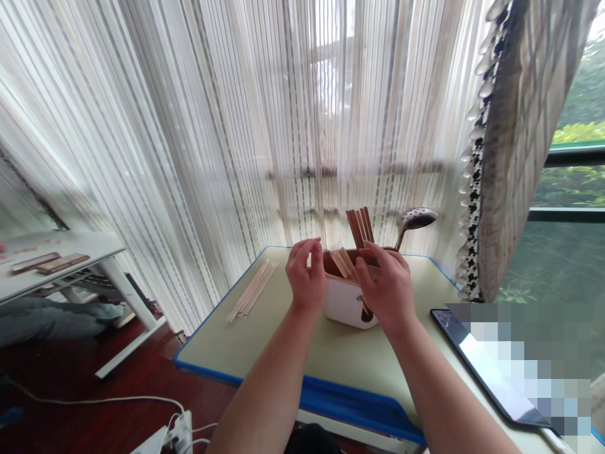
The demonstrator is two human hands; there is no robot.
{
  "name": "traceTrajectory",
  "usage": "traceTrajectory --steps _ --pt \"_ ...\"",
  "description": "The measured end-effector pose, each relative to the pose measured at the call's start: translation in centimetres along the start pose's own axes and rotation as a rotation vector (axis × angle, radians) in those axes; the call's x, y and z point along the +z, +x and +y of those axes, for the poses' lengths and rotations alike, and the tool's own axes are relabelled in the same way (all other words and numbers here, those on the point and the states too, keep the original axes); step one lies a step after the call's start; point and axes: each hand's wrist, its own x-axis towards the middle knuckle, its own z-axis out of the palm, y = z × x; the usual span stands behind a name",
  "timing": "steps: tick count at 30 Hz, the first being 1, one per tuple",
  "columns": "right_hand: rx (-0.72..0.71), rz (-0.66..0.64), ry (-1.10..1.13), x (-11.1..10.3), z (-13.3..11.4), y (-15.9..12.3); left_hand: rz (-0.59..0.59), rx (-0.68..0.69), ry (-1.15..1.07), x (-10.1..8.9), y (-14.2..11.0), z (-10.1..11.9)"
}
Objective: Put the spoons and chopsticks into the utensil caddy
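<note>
A white utensil holder (343, 301) with a brown rim stands on a pale green table (265, 343). Dark brown chopsticks (360, 226) stand upright in it, and a slotted metal spoon (416, 219) leans out at the right. My left hand (306, 277) hovers at the holder's left rim, fingers curled and apart, holding nothing I can see. My right hand (385, 287) is in front of the holder, fingers closed around a bundle of light wooden chopsticks (344, 261) tilted over the holder's opening. More light chopsticks (253, 289) lie flat on the table to the left.
The table has a blue edge (350, 403). A dark phone or tablet (486, 372) lies at the right. Striped sheer curtains hang close behind. A white side table (57, 261) stands at the left, and a power strip with cables (174, 432) lies on the red floor.
</note>
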Motion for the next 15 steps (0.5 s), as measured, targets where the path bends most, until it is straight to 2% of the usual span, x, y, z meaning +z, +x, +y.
traceTrajectory --steps 2,4,6,8,9,11,13,15 --pt "-0.105 0.077 0.075 -0.1 -1.0 -1.0 0.104 0.039 -0.007 -0.8 0.4 -0.1" --pt "-0.264 0.087 0.209 0.0 -2.1 -2.3 0.160 0.115 0.058 -2.8 0.7 -0.7" --pt "-0.392 0.006 0.352 0.5 -3.1 -3.8 0.152 0.191 0.176 -5.8 0.8 -1.9" --pt "-0.445 -0.183 0.461 1.4 -3.9 -5.2 0.173 0.199 0.292 -9.5 0.5 -3.8" --pt "-0.433 -0.289 0.500 2.1 -4.3 -5.8 0.188 0.170 0.357 -11.4 0.2 -5.0" --pt "-0.352 -0.491 0.547 3.8 -4.6 -6.8 0.139 0.069 0.510 -14.4 -0.6 -7.2" --pt "-0.234 -0.644 0.545 5.8 -4.5 -7.5 -0.005 0.038 0.651 -16.2 -1.5 -8.8" --pt "-0.082 -0.743 0.495 7.7 -3.9 -8.0 -0.219 0.020 0.751 -16.5 -2.5 -9.6"
